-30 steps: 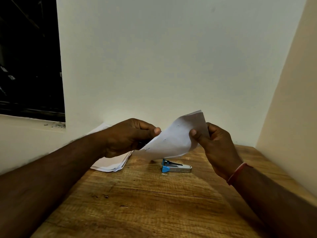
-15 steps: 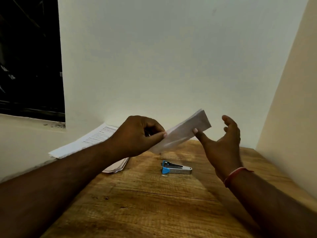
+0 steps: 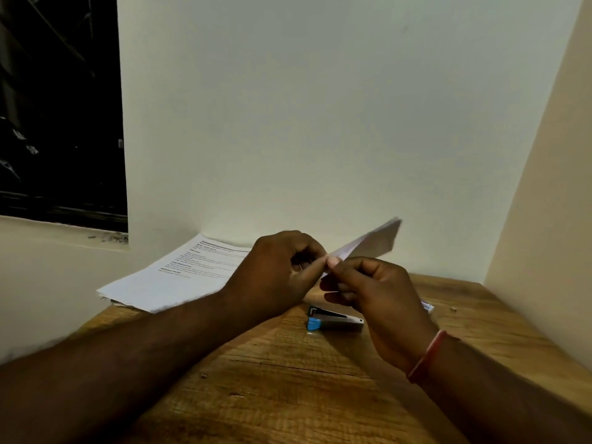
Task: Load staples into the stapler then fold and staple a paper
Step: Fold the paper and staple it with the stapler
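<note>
Both hands are touching fingertip to fingertip just above the stapler (image 3: pixel 334 321), sharing the folded paper (image 3: pixel 368 243). My left hand (image 3: pixel 275 270) is pinching the paper's lower end between thumb and forefinger. My right hand (image 3: pixel 381 299), fingers curled, is pinching that same end from the other side. From the pinch the paper is slanting up and away to the right, its free end hanging blurred above and beyond the stapler. On the table (image 3: pixel 288 395) the stapler is lying flat, long axis running left to right, blue end leftward, metal end passing under my right hand. I am judging the right hand the nearer one for dropping onto it, with the left carrying the paper alone. Left of the stapler, well apart, a stack of printed sheets (image 3: pixel 179 277) is lying. I cannot tell whether staples are loaded.
</note>
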Demonstrator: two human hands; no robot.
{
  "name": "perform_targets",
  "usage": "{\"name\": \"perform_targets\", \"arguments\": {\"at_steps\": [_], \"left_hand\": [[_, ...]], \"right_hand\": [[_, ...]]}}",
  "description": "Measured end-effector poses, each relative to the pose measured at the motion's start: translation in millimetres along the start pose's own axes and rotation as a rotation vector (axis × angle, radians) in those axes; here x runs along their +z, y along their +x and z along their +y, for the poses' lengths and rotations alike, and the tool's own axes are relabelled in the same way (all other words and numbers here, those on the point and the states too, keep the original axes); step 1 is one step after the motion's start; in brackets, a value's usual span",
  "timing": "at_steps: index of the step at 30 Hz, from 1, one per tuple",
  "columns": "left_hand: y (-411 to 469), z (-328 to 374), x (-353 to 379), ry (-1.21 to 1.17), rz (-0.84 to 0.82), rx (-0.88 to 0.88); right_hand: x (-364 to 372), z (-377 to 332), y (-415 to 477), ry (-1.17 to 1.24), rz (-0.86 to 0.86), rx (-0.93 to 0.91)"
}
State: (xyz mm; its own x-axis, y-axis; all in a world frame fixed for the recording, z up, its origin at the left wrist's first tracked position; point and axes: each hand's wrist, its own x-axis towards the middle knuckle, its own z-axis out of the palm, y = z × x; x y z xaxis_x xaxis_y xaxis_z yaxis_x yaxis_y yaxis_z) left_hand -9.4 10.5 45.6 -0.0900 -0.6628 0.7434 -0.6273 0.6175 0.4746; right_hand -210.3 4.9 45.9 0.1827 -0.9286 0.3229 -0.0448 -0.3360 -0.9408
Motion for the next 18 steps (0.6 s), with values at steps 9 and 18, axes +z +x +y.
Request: {"name": "perform_targets", "arguments": {"at_steps": [9, 18], "left_hand": [[0.0, -0.4, -4.9, -0.432, -0.082, -0.393], [3.1, 1.1, -5.8, -0.363, -0.064, -0.365]], "right_hand": [[1.7, 6.9, 4.0, 0.038, 0.028, 0.057], [0.7, 8.7, 7.4, -0.012, 0.044, 0.005]]}}
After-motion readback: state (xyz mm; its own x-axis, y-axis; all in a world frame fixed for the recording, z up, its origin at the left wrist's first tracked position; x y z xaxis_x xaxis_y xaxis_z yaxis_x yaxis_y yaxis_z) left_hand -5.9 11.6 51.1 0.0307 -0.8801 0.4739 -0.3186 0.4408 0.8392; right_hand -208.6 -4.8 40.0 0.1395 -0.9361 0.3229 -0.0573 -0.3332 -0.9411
